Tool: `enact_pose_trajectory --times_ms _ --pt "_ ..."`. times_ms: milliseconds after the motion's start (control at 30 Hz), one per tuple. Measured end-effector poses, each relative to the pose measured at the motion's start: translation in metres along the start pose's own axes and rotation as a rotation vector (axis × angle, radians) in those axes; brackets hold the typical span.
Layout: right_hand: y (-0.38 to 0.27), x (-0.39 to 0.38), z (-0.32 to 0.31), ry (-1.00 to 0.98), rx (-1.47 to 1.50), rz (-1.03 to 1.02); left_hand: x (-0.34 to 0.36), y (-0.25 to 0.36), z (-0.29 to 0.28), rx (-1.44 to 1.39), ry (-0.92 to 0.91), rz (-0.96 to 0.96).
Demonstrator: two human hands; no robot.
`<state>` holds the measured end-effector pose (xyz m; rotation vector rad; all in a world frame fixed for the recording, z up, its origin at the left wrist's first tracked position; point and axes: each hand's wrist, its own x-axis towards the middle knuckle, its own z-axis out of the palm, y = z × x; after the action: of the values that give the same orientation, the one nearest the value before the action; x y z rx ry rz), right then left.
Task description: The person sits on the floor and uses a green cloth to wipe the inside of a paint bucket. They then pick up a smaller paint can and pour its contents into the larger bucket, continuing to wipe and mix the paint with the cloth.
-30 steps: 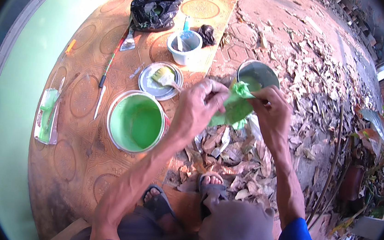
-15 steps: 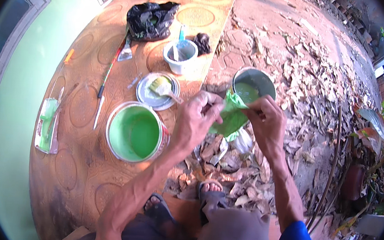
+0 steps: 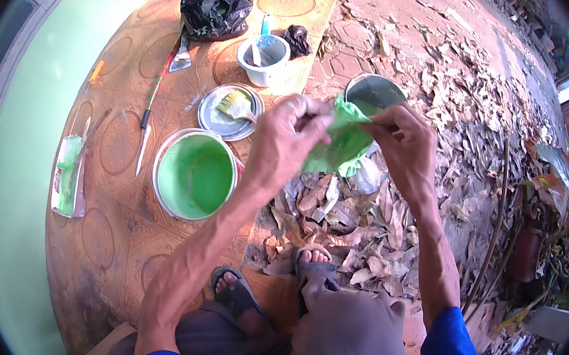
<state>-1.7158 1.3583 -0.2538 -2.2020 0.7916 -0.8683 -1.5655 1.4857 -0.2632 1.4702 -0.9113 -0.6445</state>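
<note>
A limp, crumpled green sheet, thin cloth or plastic, hangs between my two hands. Pinched fingers of my left hand grip its upper left edge. On the other side my right hand pinches its upper right edge. Just behind the sheet stands a dark bucket holding some greenish liquid, partly hidden by the sheet and right hand. Left of my left forearm is a white-rimmed tub of green paint. Beyond it, a paintbrush with pale bristles rests on a round lid.
A small white pail, a scraper, black plastic bags and a paint-smeared tray sit on the orange tiles. A green wall borders the left. Dry leaves cover the lower ground to the right.
The whole view has shifted, so the tub, lid and bucket appear higher. Both hands still pinch the green sheet, which hangs a little more spread.
</note>
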Motion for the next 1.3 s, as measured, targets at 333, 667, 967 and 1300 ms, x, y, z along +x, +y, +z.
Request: enact_pose_trajectory --times_ms 333,667,967,1300 --pt "0.009 -0.001 0.002 -0.074 0.049 0.061 -0.002 -0.007 0.003 0.075 -0.016 -0.051" --pt "0.004 -0.003 0.003 -0.005 0.076 -0.008 -0.003 0.004 0.006 -0.041 0.023 0.031" --pt "0.012 -0.013 0.004 -0.093 0.117 -0.009 -0.009 -0.018 0.002 -0.105 -0.015 -0.025" --pt "0.026 -0.022 0.019 -0.292 0.495 0.065 -0.015 -0.022 0.004 -0.294 -0.023 -0.049"
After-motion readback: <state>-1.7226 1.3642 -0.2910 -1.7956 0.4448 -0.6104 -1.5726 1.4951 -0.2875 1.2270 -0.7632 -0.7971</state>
